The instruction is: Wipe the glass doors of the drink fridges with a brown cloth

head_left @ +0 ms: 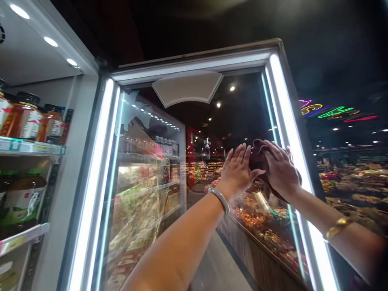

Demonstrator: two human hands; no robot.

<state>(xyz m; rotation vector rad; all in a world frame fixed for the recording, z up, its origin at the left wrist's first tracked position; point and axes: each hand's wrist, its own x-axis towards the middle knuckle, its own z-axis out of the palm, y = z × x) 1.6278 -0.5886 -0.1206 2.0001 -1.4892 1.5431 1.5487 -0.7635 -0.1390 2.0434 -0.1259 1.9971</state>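
Observation:
A glass refrigerator door point(245, 117) with a bright lit frame stands swung open in front of me. My right hand point(280, 169) presses a dark brown cloth point(258, 155) against the glass near the door's right edge, its fingers stretched over the fabric. Just to the left, my left hand point(238, 169) lies flat toward the glass with its fingers extended, holding nothing. Its thumb reaches close to the cloth; whether they touch I cannot tell. Part of the cloth is hidden under the right hand.
At left, the open cabinet has a shelf point(30, 146) with amber bottles point(28, 117) and a lower shelf with green-capped bottles point(26, 198). A white curved panel point(188, 87) sits at the door's top. Through the glass appear stocked shelves and a produce stand point(253, 214).

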